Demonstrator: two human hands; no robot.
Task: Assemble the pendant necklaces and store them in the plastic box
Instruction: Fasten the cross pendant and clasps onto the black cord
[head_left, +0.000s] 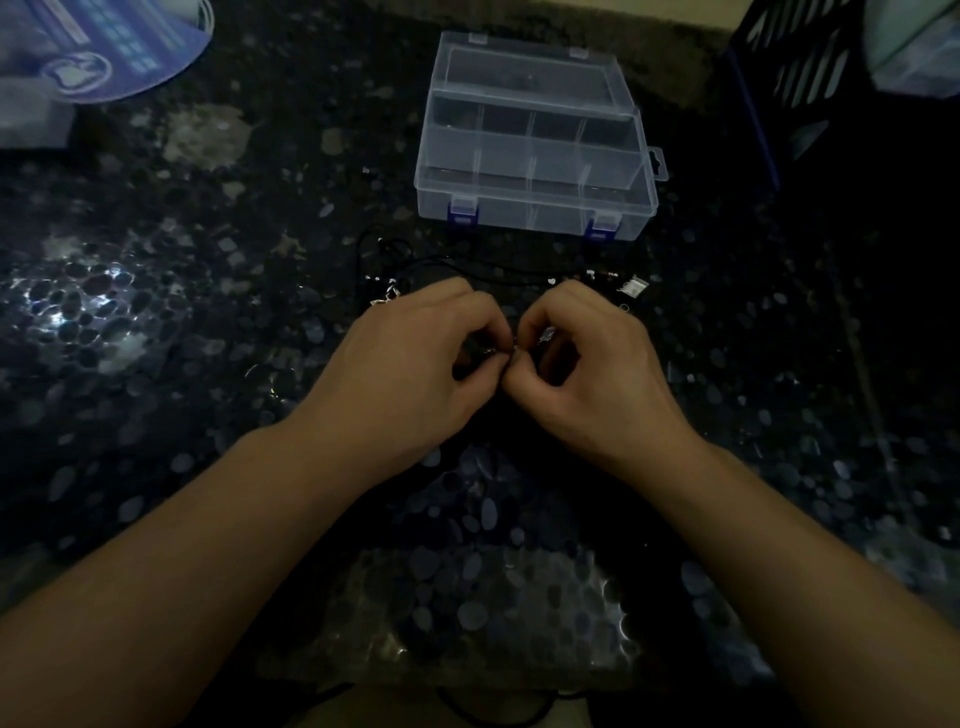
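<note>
I see 2 hands meeting at frame center on the dark speckled counter (156, 291). Open counter spreads lower left and lower right; a dark crate (789, 83) crowds the upper right edge. Left hand (415, 364) and right hand (587, 364) each pinch a tiny silver clasp piece (506, 351) between thumb and forefinger, fingertips touching. Black cord (467, 267) lies just above the hands. Clear plastic box (535, 140) sits upper center, lid up, apart from both hands.
</note>
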